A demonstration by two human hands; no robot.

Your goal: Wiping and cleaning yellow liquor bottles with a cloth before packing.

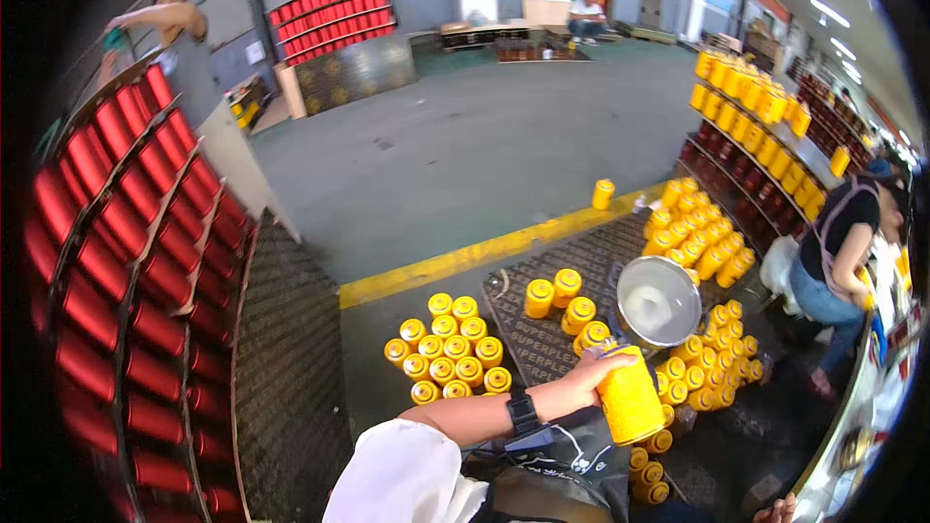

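My left hand (593,376) is closed around a yellow canister (632,401), held tilted in front of me, fingers on its side. The canister is a cylinder with a printed side. My left wrist has a black watch (523,414) and a white sleeve (407,475). Just beyond the held canister stands a round metal pot (659,301) with something whitish inside. A few yellow canisters (578,315) stand on the dark board beside the pot. At the lower right edge only the fingertips of my right hand (778,509) show; whether they grip anything is hidden.
Clustered yellow canisters (444,344) stand on the floor at the left, others (712,358) to the right. Racks of red cylinders (116,223) rise at the far left. A bench (852,455) runs along the right, where a person (841,252) bends. One canister (603,194) stands beyond the board.
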